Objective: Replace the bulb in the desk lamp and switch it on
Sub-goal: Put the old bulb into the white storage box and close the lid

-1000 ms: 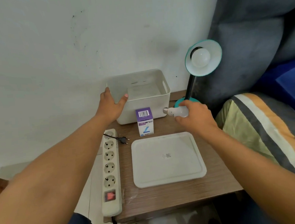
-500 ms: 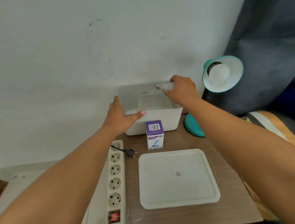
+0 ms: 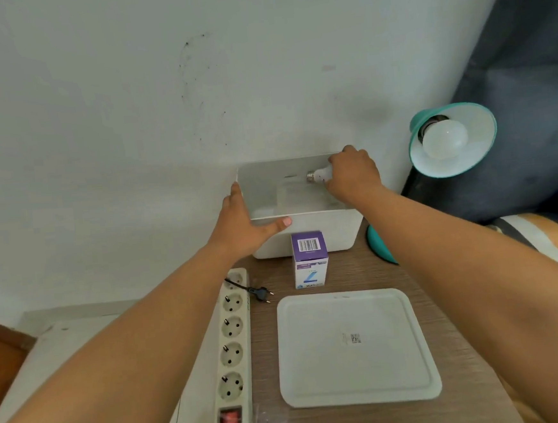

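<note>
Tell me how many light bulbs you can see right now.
2. One bulb is screwed into the teal lamp shade at right. The other bulb is held by the right hand over the white bin. The purple box may hide another.

Lamp shade (image 3: 482,158) showing teal outside, white inside; lamp base (image 3: 378,245) teal too. Fitted bulb (image 3: 445,138) reading frosted white. Loose bulb (image 3: 318,175): white body, silver screw cap. Bin (image 3: 306,232) and lid (image 3: 357,348) both plain white, lid carrying a small black code mark. Carton (image 3: 309,259) showing purple top with black-and-white barcode, white front with blue graphic. Power strip (image 3: 233,348) off-white, switch (image 3: 230,418) glowing red. Plug (image 3: 260,293) black. Table (image 3: 444,298) showing grey-brown wood grain. Wall (image 3: 161,87) pale grey-white with dark specks.
</note>
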